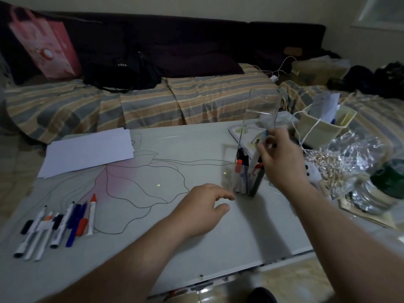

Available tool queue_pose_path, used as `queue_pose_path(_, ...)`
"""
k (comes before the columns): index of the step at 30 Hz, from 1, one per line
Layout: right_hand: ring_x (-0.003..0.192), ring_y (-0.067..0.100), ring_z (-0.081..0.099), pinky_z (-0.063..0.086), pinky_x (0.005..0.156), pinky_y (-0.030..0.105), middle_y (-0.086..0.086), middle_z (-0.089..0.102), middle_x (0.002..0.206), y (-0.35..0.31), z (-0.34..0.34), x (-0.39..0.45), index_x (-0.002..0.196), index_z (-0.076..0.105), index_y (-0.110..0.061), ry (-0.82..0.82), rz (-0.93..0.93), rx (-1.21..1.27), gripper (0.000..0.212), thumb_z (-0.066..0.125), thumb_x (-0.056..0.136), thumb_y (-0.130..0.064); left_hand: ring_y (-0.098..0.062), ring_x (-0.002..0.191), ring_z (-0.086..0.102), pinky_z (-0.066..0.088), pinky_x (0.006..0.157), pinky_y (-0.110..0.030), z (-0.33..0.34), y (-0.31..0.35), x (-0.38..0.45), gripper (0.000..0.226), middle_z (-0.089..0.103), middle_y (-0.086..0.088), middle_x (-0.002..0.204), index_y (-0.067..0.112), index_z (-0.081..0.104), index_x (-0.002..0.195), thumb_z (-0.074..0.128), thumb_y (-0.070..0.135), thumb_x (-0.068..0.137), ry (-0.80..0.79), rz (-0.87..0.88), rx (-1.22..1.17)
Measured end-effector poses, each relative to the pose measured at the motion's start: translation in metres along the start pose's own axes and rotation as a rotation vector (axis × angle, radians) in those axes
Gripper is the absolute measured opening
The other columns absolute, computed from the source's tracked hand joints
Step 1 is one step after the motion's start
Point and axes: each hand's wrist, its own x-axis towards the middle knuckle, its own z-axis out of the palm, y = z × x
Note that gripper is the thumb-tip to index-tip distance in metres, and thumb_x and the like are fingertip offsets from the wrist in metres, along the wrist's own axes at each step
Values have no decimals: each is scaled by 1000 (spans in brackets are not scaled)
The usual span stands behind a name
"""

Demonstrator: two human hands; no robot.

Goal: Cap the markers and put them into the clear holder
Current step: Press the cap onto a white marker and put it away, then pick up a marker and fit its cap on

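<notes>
Dim light falls on a pale surface [153,215] printed with a flower outline, a striped bed behind it. Near its right edge stands the clear holder [247,178], several markers inside. Above it the right hand [282,158] pinches a white marker [259,149], tip down into the holder. Beside its base the left hand [203,206] rests relaxed, holding nothing. More markers [56,226] lie by the left edge.
</notes>
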Motion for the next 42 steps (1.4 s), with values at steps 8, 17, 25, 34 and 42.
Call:
queue_pose_path(8, 85, 29, 45, 35, 56, 36, 1, 48, 73, 19, 32, -17, 94, 45, -27, -225, -86, -367, 10, 48, 100, -34, -4, 112, 58, 45, 101, -24, 3, -4, 5, 29, 65, 13, 126, 36, 69, 123, 61, 32, 95, -8, 21, 43)
queue_pose_path(17, 98, 30, 47, 43, 78, 43, 10, 57, 110, 2, 31, -11, 115, 55, -17, -212, -51, -452, 23, 54, 95, -28, -7, 112, 59, 46, 99, -26, -9, -9, 1, 29, 66, 12, 124, 37, 69, 122, 60, 33, 95, -5, 8, 95)
queue_pose_path(25, 109, 31, 53, 50, 90, 45, 5, 57, 118, -98, 116, -67, 122, 62, -23, -447, -356, -193, 35, 58, 88, -25, -14, 112, 66, 46, 98, -22, -76, -94, -39, 29, 72, 6, 123, 27, 73, 119, 58, 21, 95, 139, -376, 217)
queue_pose_path(34, 115, 32, 46, 47, 84, 46, 6, 47, 127, -188, 214, -134, 126, 55, -20, -905, -577, -142, 35, 47, 98, -40, -21, 89, 68, 60, 80, -35, -146, -183, -121, 21, 72, -1, 103, 28, 77, 106, 75, 23, 85, 192, -805, 340)
queue_pose_path(42, 115, 35, 43, 44, 83, 48, 12, 45, 131, -219, 254, -160, 139, 47, -18, -921, -598, -242, 44, 46, 100, -39, -19, 89, 66, 52, 85, -31, -137, -205, -126, 25, 73, 4, 95, 29, 78, 104, 75, 34, 80, 46, -751, 511)
